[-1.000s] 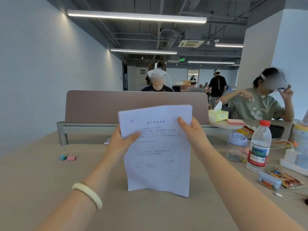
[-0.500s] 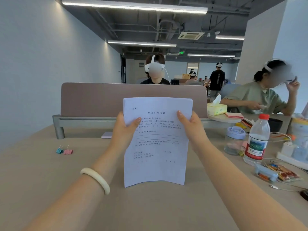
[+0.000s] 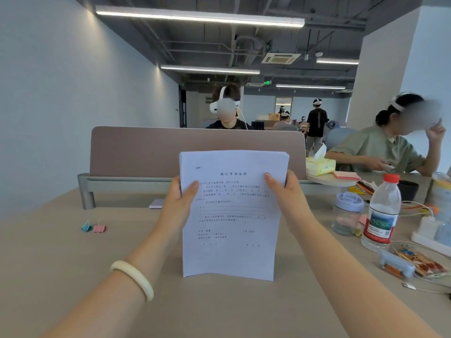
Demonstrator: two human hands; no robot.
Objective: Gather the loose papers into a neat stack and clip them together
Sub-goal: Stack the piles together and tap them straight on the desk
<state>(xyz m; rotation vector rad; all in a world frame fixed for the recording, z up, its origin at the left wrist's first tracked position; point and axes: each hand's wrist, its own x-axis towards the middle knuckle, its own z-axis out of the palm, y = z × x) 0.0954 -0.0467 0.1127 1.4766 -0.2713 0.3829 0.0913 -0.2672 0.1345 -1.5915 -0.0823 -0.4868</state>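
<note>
I hold a stack of white printed papers (image 3: 231, 228) upright, its bottom edge standing on the beige desk (image 3: 61, 276). My left hand (image 3: 179, 202) grips the stack's left edge and my right hand (image 3: 283, 193) grips its right edge, thumbs on the front sheet. The sheets' edges look lined up. A teal binder clip (image 3: 86, 226) and a pink binder clip (image 3: 99, 228) lie side by side on the desk, far left of the papers.
A brown divider panel (image 3: 151, 152) closes the desk's far side. To the right stand a water bottle (image 3: 382, 213), a lidded jar (image 3: 347, 213), a tissue box (image 3: 319, 165), cables and small packets (image 3: 412, 263). People sit beyond the divider and at the right.
The stack was tilted one second ago; it now stands straight with its sheets squared. Both hands have kept their grip on its sides.
</note>
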